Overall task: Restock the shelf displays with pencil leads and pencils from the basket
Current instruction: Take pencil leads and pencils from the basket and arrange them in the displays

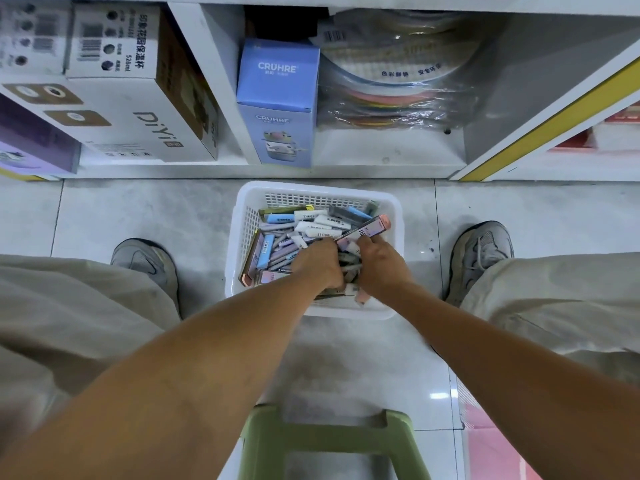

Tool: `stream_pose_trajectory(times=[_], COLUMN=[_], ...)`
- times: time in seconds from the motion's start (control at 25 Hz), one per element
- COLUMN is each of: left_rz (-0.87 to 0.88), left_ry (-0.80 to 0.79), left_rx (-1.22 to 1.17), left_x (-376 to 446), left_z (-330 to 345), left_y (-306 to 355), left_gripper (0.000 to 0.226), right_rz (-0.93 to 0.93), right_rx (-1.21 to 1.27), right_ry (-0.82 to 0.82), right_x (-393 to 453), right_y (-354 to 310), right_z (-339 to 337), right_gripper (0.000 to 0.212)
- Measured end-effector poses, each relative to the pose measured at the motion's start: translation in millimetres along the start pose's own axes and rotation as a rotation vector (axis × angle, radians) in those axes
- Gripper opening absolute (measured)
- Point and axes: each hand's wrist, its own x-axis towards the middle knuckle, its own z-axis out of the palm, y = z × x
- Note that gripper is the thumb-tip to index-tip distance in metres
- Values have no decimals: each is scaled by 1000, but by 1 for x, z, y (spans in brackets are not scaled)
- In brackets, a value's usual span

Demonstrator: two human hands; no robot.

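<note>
A white plastic basket stands on the floor between my feet, filled with several small pencil lead cases and longer pencil boxes in white, blue, grey and pink. Both my hands are down inside it. My left hand is curled into the pile, its fingers buried among the cases. My right hand grips a long pink pencil box that slants up toward the basket's far right corner. What the left fingers hold is hidden.
The bottom shelf runs just behind the basket, holding a blue CRUHRE box, white DiYi boxes and wrapped coloured sheets. My shoes flank the basket. A green stool stands below me.
</note>
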Motion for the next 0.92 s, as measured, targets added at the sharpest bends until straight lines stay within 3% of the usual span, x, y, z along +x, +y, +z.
stream_pose_trajectory(times=[0.24, 0.4, 0.52, 0.72, 0.92], left_rz=[70, 30, 0, 84, 150], left_ry=[-9, -61, -103, -119, -87], left_rx=[-59, -202, -379, -405, -345], left_x=[2, 2, -3, -10, -9], left_z=[-5, -29, -46, -51, -44], left_y=[-10, -30, -50, -68, -70], left_gripper=[45, 52, 57, 40, 48], right_rz=[65, 93, 100, -4, -107], right_rx=[103, 218, 226, -35, -257], right_ry=[-47, -27, -9, 113, 69], right_x=[1, 3, 4, 2, 15], right_y=[-1, -1, -6, -14, -20], right_z=[-4, -10, -14, -12, -4], right_gripper=[40, 18, 24, 47, 51])
